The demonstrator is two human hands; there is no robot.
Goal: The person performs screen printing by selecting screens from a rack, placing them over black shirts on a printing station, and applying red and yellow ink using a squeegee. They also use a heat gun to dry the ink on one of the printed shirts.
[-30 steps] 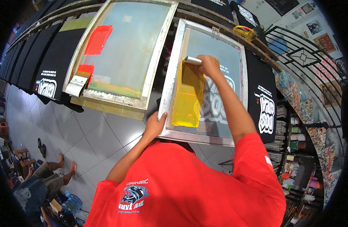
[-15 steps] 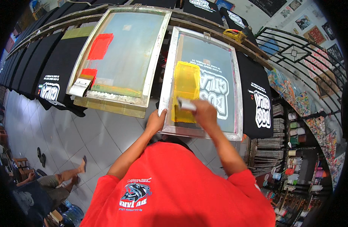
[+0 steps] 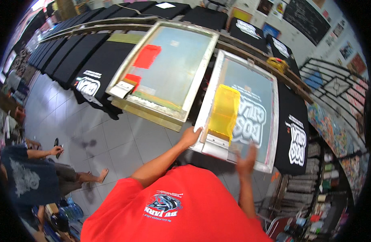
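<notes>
Screen (image 3: 250,109) — probably stiff, its mesh (image 3: 240,74) fragile — lies right of a red-patched frame (image 3: 200,76). I'd hold the rim (image 3: 275,117); my left grip (image 3: 190,137) clasps it near-left. Right grip (image 3: 246,160), blurred, looks spread, empty.

Right screen frame (image 3: 209,97): bare pale metal, smooth, dull sheen. Mesh (image 3: 244,74): fine, translucent, matt fabric. Yellow rectangle (image 3: 225,105) on the mesh: smooth, film-like, slightly glossy. Squeegee (image 3: 218,140): smooth, light metal-like holder. Left screen frame (image 3: 203,74): worn surface, rough and crusted along the lower edge. Black T-shirt (image 3: 288,101): matt cloth. Floor tiles (image 3: 125,149): smooth, glossy. Wall-side grille (image 3: 330,86): dark-painted metal bars.
</notes>
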